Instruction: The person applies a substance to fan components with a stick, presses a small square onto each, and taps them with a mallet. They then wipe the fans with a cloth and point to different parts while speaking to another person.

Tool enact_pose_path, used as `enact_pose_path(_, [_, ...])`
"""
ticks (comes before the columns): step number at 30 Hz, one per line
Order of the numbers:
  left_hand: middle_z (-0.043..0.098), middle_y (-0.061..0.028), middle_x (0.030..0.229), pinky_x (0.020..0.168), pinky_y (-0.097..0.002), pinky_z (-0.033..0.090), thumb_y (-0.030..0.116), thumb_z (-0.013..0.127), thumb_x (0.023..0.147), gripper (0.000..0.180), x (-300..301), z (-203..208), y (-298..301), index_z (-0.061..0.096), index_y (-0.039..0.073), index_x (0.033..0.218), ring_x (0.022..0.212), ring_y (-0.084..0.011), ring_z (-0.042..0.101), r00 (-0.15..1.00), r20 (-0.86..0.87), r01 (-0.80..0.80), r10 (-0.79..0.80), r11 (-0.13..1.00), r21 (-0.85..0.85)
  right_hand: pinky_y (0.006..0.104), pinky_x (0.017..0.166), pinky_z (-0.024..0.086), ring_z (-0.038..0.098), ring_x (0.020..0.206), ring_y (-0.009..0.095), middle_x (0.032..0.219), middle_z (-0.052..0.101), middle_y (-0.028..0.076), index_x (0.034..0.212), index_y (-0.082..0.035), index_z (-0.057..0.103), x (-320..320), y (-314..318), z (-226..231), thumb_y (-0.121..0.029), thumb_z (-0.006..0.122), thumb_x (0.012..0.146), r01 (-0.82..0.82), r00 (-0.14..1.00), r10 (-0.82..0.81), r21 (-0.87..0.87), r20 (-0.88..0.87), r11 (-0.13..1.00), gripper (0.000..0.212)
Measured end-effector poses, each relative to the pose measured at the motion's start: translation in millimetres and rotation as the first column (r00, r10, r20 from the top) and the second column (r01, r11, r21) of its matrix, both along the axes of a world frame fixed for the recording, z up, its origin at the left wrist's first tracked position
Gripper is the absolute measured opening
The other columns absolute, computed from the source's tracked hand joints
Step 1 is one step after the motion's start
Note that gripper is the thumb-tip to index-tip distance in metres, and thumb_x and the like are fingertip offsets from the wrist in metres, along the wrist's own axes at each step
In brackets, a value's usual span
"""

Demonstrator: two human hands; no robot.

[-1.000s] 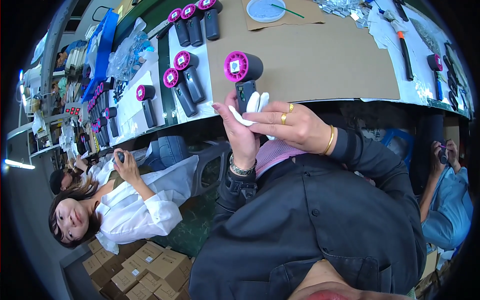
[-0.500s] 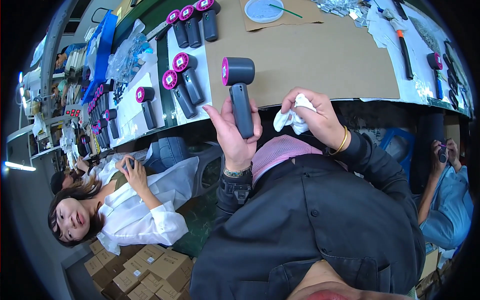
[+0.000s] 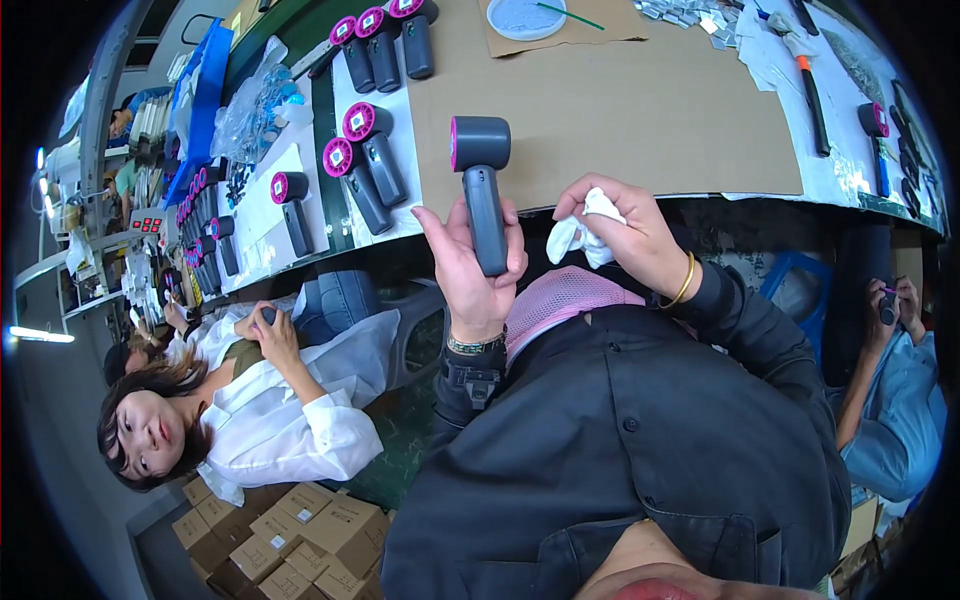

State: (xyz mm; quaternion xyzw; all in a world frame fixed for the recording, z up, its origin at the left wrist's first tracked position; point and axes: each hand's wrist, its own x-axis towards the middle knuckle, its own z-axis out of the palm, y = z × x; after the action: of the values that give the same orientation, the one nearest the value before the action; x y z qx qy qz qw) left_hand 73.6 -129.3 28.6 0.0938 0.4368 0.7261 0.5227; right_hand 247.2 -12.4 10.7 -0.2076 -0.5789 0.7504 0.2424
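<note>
My left hand [image 3: 470, 270] grips the handle of a grey hair dryer [image 3: 481, 185] with a magenta ring, held upright over the table's near edge. My right hand [image 3: 625, 240] is just to its right, closed on a crumpled white cloth [image 3: 583, 228] and not touching the dryer. A gold bangle sits on my right wrist, a beaded band on the left. Both arms wear dark sleeves.
A brown cardboard sheet [image 3: 640, 110] covers the table, with several more grey and magenta dryers [image 3: 365, 165] on white paper at the left. A white dish [image 3: 527, 15] stands at the back. One person in white [image 3: 270, 400] sits at left, another in blue [image 3: 900, 400] at right. Cardboard boxes [image 3: 290, 545] lie below.
My right hand with the cloth has come off the dryer and moved right. My left hand has turned the dryer so its head shows side-on and raised it slightly.
</note>
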Motion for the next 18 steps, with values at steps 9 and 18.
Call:
enact_pose_path(9, [0.061, -0.0080, 0.094, 0.039, -0.0228, 0.032, 0.076, 0.015, 0.106, 0.084, 13, -3, -2, 0.051, 0.003, 0.129, 0.049, -0.0120, 0.051, 0.935, -0.351, -0.080, 0.048, 0.994, -0.076, 0.0264, 0.083, 0.052, 0.066, 0.093, 0.009, 0.100, 0.072, 0.003, 0.109, 0.000, 0.069, 1, -6, 0, -0.008, 0.062, 0.103, 0.029, 1.000, -0.031, 0.124, 0.007, 0.992, 0.012])
enact_pose_path(18, [0.061, -0.0071, 0.092, 0.041, -0.0227, 0.035, 0.074, 0.013, 0.107, 0.085, 18, -9, -5, 0.049, 0.001, 0.132, 0.049, -0.0115, 0.052, 0.820, -0.568, -0.166, 0.068, 0.978, -0.123, 0.0261, 0.079, 0.054, 0.066, 0.088, 0.008, 0.094, 0.072, 0.002, 0.107, -0.001, 0.070, 1, -9, 1, -0.011, 0.068, 0.103, 0.009, 0.998, -0.016, 0.120, 0.062, 0.993, 0.011])
